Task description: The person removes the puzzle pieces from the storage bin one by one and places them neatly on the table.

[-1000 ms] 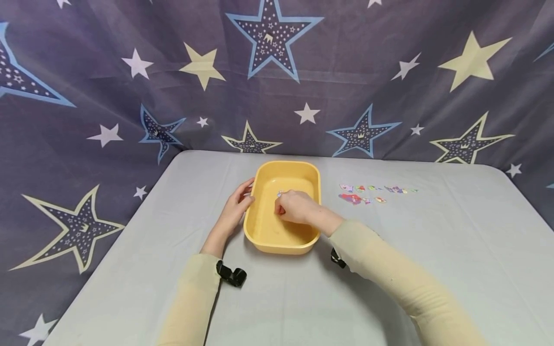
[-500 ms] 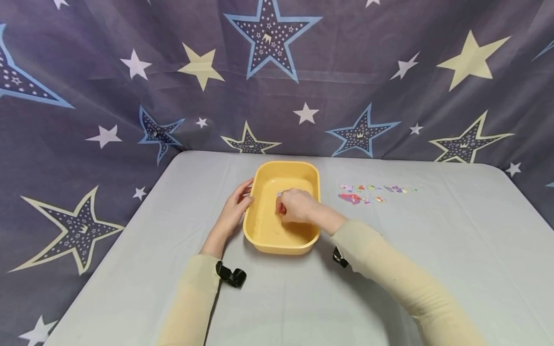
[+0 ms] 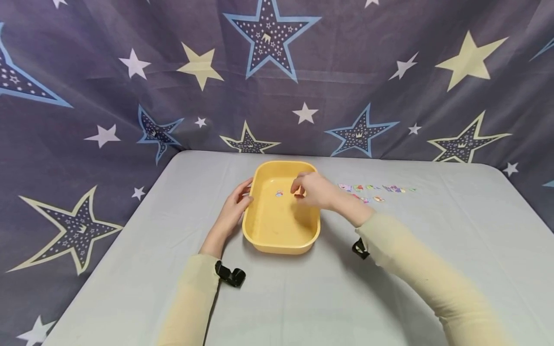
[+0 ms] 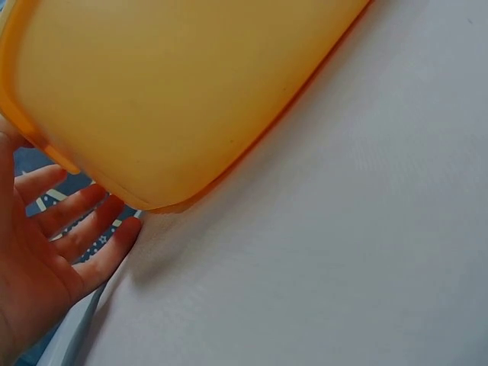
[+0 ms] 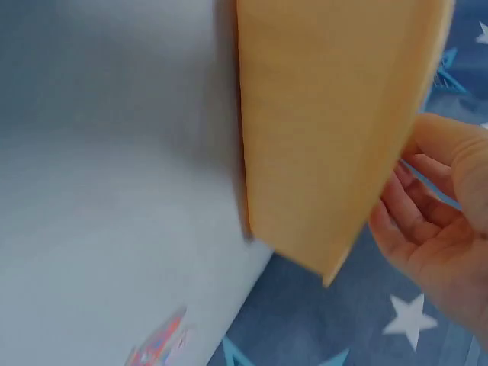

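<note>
A yellow plastic tub (image 3: 277,230) stands on the table. My left hand (image 3: 232,209) rests against its left wall, thumb near the rim; in the left wrist view the fingers (image 4: 91,221) are spread and nearly straight along the outside. My right hand (image 3: 318,190) is over the tub's right side and pinches a small red-orange piece (image 3: 298,191), mostly hidden by the fingers. One small flat colourful cutout (image 3: 279,193) lies on the tub's floor. The right wrist view shows the right hand (image 5: 438,206) beyond the tub wall (image 5: 320,130); the piece is not visible there.
Right of the tub, several small flat colourful cutouts (image 3: 393,189) lie in two rows on the grey tablecloth (image 3: 433,240). The right forearm partly covers the lower row. A dark star-patterned curtain (image 3: 277,120) hangs behind the table and along its left side.
My right hand has risen from the tub's floor and moved right and away towards the right rim, with the red-orange piece. This uncovers the cutout on the floor. The left hand stays put.
</note>
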The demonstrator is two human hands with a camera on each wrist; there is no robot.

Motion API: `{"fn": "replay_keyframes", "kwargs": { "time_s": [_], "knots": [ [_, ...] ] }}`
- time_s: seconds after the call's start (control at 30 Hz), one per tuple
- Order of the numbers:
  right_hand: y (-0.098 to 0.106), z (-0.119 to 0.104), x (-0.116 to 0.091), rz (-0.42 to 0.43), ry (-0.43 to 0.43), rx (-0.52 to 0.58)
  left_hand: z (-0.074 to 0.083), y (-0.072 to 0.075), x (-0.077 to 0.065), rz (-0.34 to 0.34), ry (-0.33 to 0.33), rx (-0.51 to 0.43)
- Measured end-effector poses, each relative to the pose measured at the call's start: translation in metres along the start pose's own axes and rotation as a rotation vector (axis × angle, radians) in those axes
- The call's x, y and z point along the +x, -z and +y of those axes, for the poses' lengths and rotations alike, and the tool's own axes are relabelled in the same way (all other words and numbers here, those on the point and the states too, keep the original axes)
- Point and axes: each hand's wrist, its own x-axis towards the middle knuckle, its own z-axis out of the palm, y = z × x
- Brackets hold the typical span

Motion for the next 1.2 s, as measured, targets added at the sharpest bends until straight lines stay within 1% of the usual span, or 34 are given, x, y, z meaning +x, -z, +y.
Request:
{"fn": "replay_keyframes", "kwargs": {
  "time_s": [0.03,0.13,0.17,0.27,0.37,0.5,0.6,0.77,1.0,1.2],
  "knots": [
    [0.003,0.003,-0.002,0.013,-0.005,-0.005,0.001,0.0,0.0,-0.003,-0.001,0.0],
    [0.008,0.012,-0.009,0.055,-0.002,-0.02,0.012,0.0,-0.006,-0.013,0.013,-0.002],
    [0.01,0.015,-0.011,0.064,-0.004,-0.026,0.012,0.001,-0.006,-0.017,0.017,-0.002],
    [0.015,0.022,-0.019,0.093,-0.002,-0.028,0.011,0.001,-0.006,-0.024,0.02,-0.01],
    [0.02,0.029,-0.027,0.118,-0.004,-0.036,-0.001,0.001,-0.001,-0.02,0.005,-0.01],
    [0.027,0.039,-0.038,0.159,-0.014,-0.04,-0.003,0.001,-0.001,-0.009,-0.007,0.006],
    [0.032,0.047,-0.047,0.159,-0.057,-0.057,-0.003,0.001,-0.001,0.001,-0.002,0.006],
    [0.037,0.063,-0.063,0.131,-0.129,-0.08,-0.002,0.001,-0.001,0.0,0.006,0.002],
    [0.037,0.092,-0.089,0.126,-0.178,-0.099,-0.002,0.001,0.001,0.001,0.009,0.003],
    [0.038,0.112,-0.11,0.121,-0.234,-0.09,-0.001,0.001,0.001,-0.003,0.01,0.006]
  ]
}}
